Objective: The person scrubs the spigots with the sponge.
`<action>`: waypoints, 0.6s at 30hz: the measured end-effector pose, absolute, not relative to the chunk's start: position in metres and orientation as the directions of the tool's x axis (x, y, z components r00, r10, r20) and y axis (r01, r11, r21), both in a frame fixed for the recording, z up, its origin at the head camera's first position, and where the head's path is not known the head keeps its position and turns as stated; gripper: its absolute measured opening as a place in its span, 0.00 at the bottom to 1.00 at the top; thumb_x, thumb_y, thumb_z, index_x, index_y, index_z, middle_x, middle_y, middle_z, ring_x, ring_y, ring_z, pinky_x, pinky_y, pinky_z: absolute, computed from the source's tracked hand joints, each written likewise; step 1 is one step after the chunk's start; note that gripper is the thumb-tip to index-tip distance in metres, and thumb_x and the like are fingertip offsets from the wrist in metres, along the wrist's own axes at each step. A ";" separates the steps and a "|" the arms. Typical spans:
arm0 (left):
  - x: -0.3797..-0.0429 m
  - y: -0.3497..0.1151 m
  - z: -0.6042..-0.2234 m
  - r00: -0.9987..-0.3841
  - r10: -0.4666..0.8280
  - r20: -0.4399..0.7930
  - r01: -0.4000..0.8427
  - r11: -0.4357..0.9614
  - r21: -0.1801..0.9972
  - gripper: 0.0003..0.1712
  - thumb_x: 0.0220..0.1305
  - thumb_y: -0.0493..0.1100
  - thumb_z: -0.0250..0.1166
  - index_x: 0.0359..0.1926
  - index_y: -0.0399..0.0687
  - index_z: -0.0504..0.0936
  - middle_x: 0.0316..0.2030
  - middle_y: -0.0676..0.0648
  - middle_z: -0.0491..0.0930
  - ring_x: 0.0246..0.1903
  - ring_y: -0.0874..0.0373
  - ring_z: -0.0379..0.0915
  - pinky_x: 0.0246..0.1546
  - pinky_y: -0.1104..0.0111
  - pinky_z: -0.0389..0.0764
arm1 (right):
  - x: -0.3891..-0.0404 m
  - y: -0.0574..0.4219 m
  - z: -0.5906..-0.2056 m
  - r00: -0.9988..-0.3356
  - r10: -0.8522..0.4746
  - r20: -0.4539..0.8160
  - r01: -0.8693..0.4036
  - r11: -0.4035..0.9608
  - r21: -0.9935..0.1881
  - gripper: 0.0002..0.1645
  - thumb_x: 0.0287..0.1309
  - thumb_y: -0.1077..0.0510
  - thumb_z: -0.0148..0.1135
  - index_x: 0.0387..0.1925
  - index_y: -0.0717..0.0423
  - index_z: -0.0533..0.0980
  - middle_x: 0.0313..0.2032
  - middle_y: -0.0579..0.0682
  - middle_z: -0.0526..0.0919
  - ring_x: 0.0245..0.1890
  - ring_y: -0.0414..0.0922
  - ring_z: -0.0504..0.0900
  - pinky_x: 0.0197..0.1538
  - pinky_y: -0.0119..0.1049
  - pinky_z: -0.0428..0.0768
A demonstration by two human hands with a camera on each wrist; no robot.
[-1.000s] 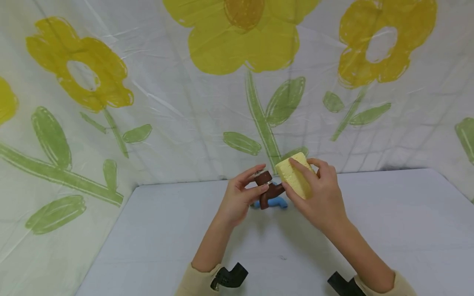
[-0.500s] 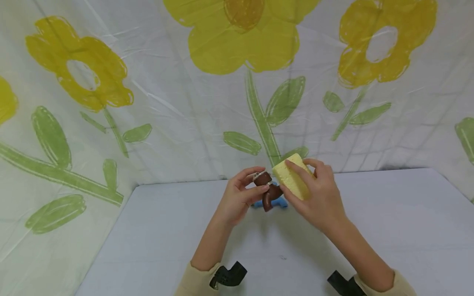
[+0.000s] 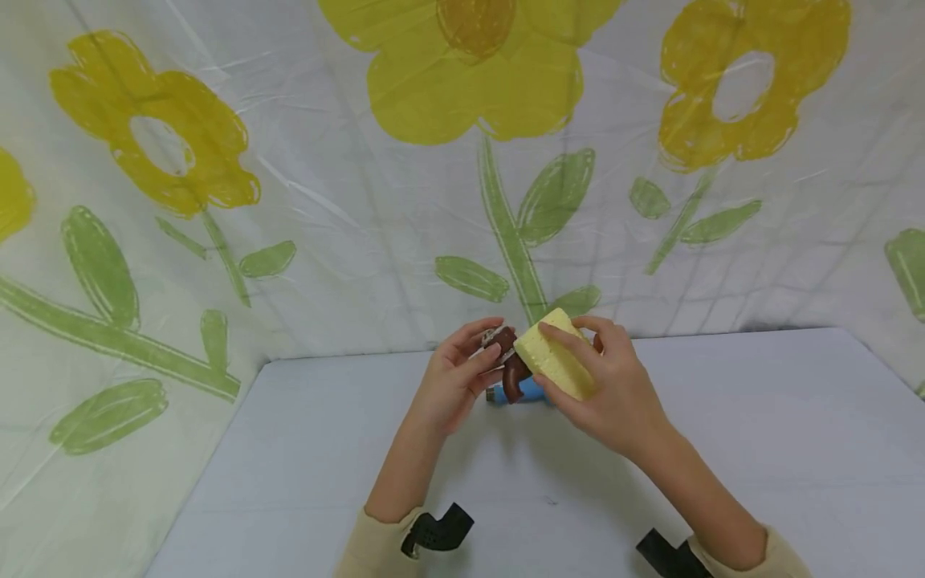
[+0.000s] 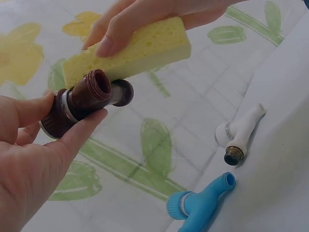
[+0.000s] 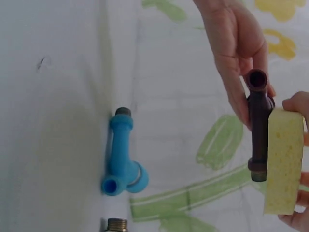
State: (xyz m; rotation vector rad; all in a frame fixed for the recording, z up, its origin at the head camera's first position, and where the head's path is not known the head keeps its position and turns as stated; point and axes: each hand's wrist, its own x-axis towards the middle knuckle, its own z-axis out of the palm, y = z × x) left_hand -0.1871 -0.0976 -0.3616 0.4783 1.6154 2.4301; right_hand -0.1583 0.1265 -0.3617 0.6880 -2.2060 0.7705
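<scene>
My left hand [image 3: 442, 385] pinches a dark brown tap [image 4: 89, 99] by its ridged round knob, between thumb and fingers. The tap's curved spout points down in the head view, and its threaded end shows in the right wrist view. My right hand [image 3: 623, 393] grips a yellow sponge [image 3: 555, 357] by its edges, fingers spread over its broad side. The sponge lies along the tap body, right against it in the right wrist view [image 5: 285, 159] of the sponge. Both things are held up above the table, and the sponge hides part of the tap in the head view.
A blue tap [image 5: 123, 154] lies on the white table [image 3: 303, 466] behind the hands. Beyond it in the left wrist view is a white tap [image 4: 244, 130] with a brass threaded end. A flower-printed sheet [image 3: 361, 241] hangs behind the table.
Both hands have shifted slightly left with the tap and the sponge. The tap has turned in my left hand's hold, and the sponge has moved down and left over its body.
</scene>
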 end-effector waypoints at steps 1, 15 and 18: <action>-0.188 -0.098 -0.362 -0.933 0.320 0.165 0.027 -0.395 0.918 0.22 0.78 0.27 0.52 0.69 0.35 0.74 0.54 0.45 0.78 0.50 0.58 0.84 0.50 0.67 0.88 | -0.158 0.127 -0.361 -0.619 -0.259 0.742 -0.663 0.679 -0.316 0.37 0.46 0.55 0.84 0.61 0.48 0.83 0.54 0.65 0.78 0.42 0.55 0.74 0.32 0.45 0.80; -0.187 -0.099 -0.359 -0.941 0.302 0.155 0.021 -0.406 0.914 0.20 0.77 0.26 0.53 0.65 0.38 0.76 0.53 0.45 0.78 0.47 0.59 0.84 0.47 0.70 0.88 | -0.155 0.125 -0.362 -0.609 -0.311 0.730 -0.691 0.659 -0.296 0.36 0.44 0.54 0.84 0.60 0.43 0.84 0.54 0.60 0.80 0.41 0.50 0.74 0.32 0.43 0.80; -0.186 -0.099 -0.358 -0.936 0.312 0.164 0.025 -0.406 0.913 0.20 0.77 0.26 0.53 0.64 0.41 0.78 0.53 0.45 0.78 0.48 0.58 0.84 0.48 0.68 0.88 | -0.155 0.126 -0.363 -0.612 -0.298 0.733 -0.683 0.667 -0.299 0.36 0.45 0.55 0.83 0.60 0.43 0.84 0.54 0.60 0.80 0.41 0.51 0.75 0.33 0.44 0.80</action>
